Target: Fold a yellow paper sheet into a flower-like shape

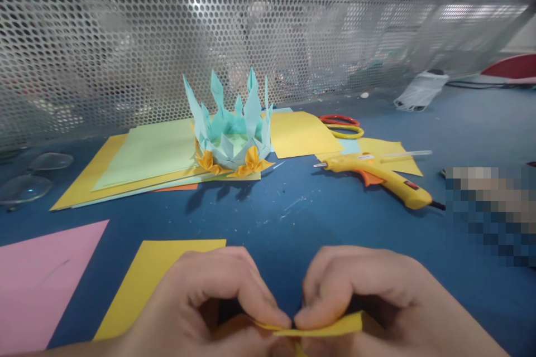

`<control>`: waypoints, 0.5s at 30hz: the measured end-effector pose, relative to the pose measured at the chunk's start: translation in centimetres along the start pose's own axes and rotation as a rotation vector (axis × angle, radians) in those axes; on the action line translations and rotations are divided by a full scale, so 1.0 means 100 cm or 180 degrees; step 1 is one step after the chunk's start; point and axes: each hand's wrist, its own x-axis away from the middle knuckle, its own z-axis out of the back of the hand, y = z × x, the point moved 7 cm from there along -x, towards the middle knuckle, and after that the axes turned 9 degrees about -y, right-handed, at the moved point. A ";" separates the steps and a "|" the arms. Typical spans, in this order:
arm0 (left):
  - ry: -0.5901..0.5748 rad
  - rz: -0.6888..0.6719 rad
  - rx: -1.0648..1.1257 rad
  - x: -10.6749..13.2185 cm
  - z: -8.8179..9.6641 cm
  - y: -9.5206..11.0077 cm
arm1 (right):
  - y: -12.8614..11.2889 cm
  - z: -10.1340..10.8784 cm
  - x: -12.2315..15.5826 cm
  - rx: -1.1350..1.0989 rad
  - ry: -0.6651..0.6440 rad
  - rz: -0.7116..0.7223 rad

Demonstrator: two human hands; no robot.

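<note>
Both hands low at the near edge of my view. Left hand and right hand each have the grip closed, thumb and forefinger pinched on a small folded yellow paper piece held between them, fingertips nearly touching. Yellow sheet lies on the blue tabletop under the left hand; pink sheet further left. Beyond: paper crown on stacked sheets, glue gun to its right, scissors behind.

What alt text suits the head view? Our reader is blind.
Left hand and right hand pinch a small yellow paper piece over a blue table; behind stand a paper crown and a glue gun.
</note>
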 end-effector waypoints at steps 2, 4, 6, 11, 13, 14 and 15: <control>0.0034 -0.0079 -0.0072 0.000 0.001 0.002 | 0.001 0.001 0.002 0.0058 -0.0018 0.0040; 0.0029 -0.0107 -0.0117 0.000 0.002 0.002 | 0.002 0.002 0.003 0.0143 -0.0020 -0.0024; 0.0052 -0.0129 -0.0145 0.000 0.003 0.003 | 0.003 0.003 0.004 0.0208 0.0010 -0.0105; 0.0118 -0.0222 -0.0055 0.000 0.004 0.006 | 0.001 0.005 0.003 0.0243 0.0053 -0.0186; -0.0023 -0.0141 -0.0136 0.000 0.002 0.005 | 0.000 0.003 0.002 0.0208 0.0055 -0.0223; -0.0104 -0.0063 -0.0233 0.000 0.001 0.003 | 0.000 0.003 0.002 0.0182 0.0051 -0.0242; -0.0193 0.0016 -0.0325 0.000 -0.001 0.002 | 0.000 0.001 0.002 0.0151 0.0039 -0.0261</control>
